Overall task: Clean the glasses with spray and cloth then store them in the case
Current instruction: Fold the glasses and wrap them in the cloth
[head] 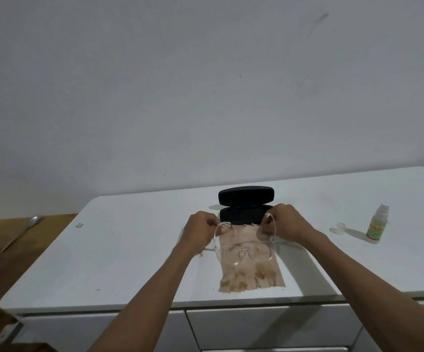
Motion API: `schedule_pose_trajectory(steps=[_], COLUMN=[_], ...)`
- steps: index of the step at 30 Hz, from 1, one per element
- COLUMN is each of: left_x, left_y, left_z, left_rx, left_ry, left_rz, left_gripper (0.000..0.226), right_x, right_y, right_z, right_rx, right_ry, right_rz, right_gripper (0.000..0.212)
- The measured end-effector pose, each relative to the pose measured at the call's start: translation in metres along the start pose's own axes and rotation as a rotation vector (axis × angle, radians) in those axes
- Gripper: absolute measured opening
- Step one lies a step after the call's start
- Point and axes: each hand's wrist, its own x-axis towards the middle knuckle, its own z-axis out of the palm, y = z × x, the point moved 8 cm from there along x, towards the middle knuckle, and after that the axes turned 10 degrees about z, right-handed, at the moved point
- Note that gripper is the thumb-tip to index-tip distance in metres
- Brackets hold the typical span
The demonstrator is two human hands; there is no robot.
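Both hands were out over the white counter (134, 262), holding a pair of clear-framed glasses (244, 246) just above a beige cloth (253, 274). The left hand (200, 231) had its fingers curled in, its grip pinched on the left temple arm near the hinge. The right hand (288, 221) was curled likewise, its grip clamped on the right temple arm where it curved up over the knuckles. The lenses hung toward the person, lower than the hands, with the temple arms rising up and away toward the fingers. Whether the frame touched the cloth could not be told.

The cloth lay flat on the counter, a long strip running from the near edge back to the case (246, 205), with brownish patches showing mostly at its near end. Its far end reached the front of the case and lay between the two hands. The case was black and stood open, its lid raised toward the wall (206, 85) and its tray facing up just behind the hands.

Well to the right, a small spray bottle (378, 224) with a green label stood upright. Its clear cap (338, 228) lay on the counter just to its left, apart from it.

Drawer fronts (269, 326) showed below the counter's near edge. On the left a wooden surface (15, 250) sat lower, with a spoon (20, 235) lying on it.
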Motion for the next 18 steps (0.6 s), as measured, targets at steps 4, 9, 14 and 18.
schedule_pose_trajectory(steps=[4, 9, 14, 18], left_x=[-0.003, -0.011, -0.023, -0.029], left_y=[0.003, 0.009, 0.017, 0.019], left_z=[-0.003, -0.008, -0.013, -0.012], left_rx=[-0.162, -0.51, -0.482, -0.448], left_ry=[0.002, -0.102, -0.176, -0.247], left_rz=[-0.039, -0.095, -0.119, -0.144], left_gripper=[0.01, 0.013, 0.013, 0.024], right_x=[-0.004, -0.014, -0.025, -0.034], right_y=[-0.003, -0.001, -0.002, -0.004], right_z=[-0.006, -0.008, -0.007, -0.007], right_rx=[0.154, 0.437, 0.572, 0.536], right_ry=[-0.021, -0.155, -0.259, -0.327], right_rz=[-0.046, 0.013, 0.041, 0.037], right_gripper=[0.013, 0.013, 0.021, 0.032])
